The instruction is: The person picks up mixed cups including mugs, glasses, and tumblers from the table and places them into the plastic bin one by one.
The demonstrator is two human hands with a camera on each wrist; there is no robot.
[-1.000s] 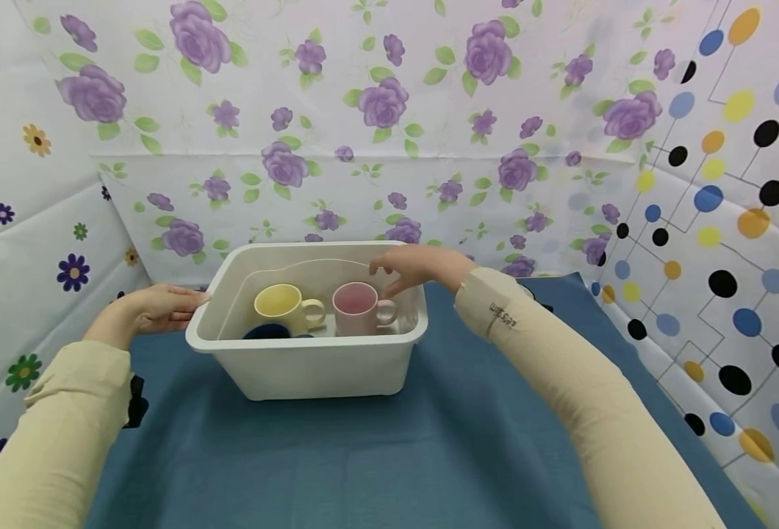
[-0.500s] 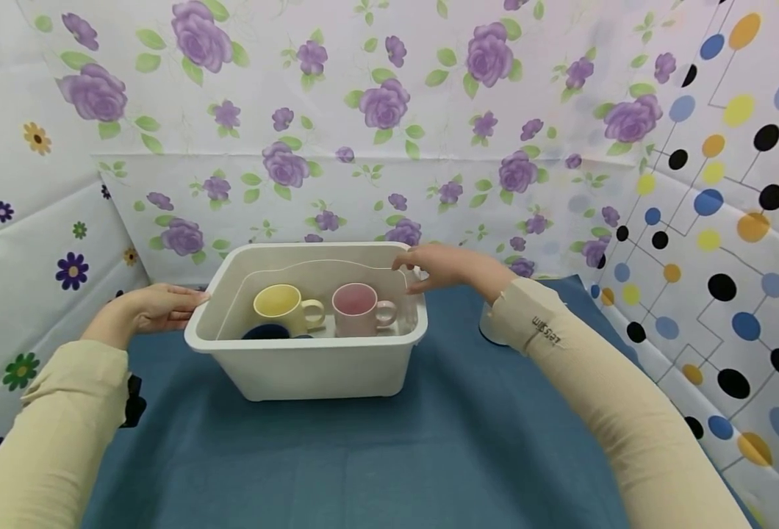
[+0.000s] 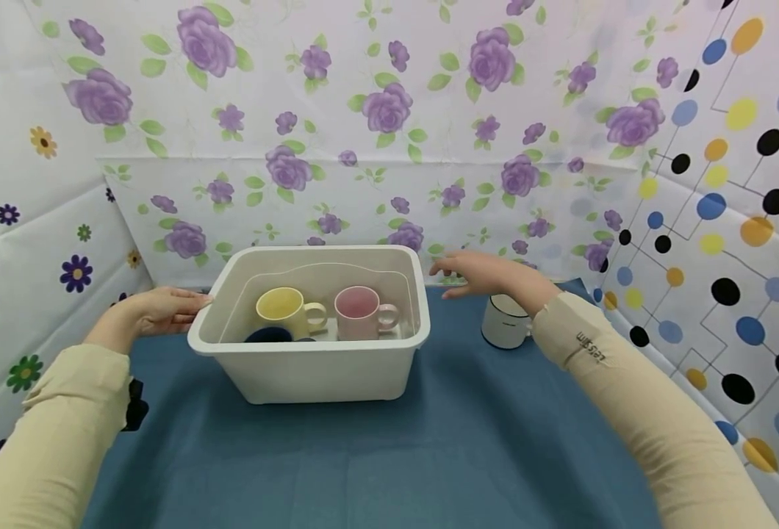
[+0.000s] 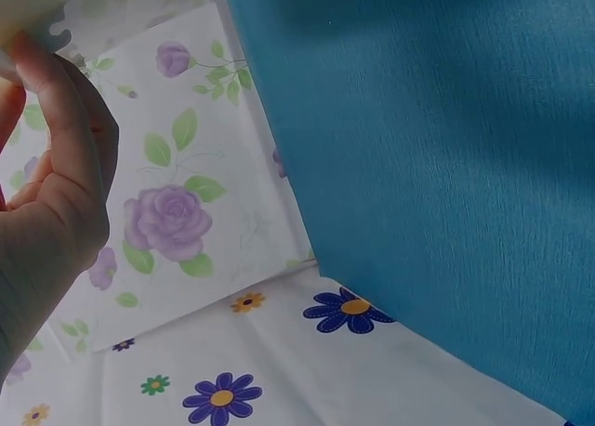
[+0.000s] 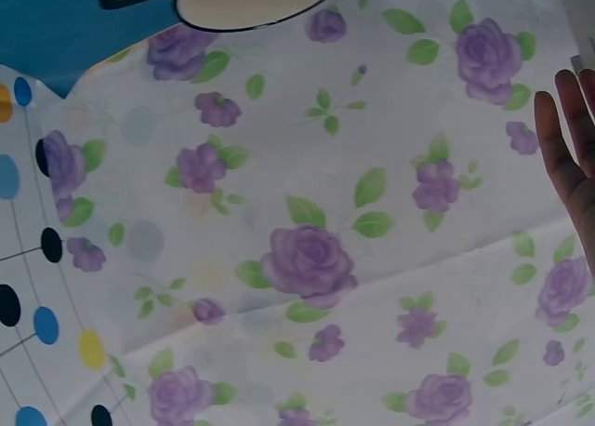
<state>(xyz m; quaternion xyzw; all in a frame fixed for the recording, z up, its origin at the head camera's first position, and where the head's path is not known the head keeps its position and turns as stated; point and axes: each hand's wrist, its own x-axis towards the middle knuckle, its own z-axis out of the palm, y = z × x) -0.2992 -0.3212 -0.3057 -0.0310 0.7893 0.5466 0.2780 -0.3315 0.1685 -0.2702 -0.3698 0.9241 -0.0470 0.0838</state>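
Smooth matt white plastic bin (image 3: 310,367), glossy ceramic-looking mugs (image 3: 363,312) inside, matt blue cloth (image 3: 389,455) underneath, slightly shiny creased printed sheeting (image 3: 389,147) behind, soft knit sleeves (image 3: 634,411).

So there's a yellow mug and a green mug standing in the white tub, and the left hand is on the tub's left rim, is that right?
Not quite. The mug beside the yellow mug is pink, not green, as the head view shows. The rest holds: both stand in the white tub, and the left hand is on its left rim.
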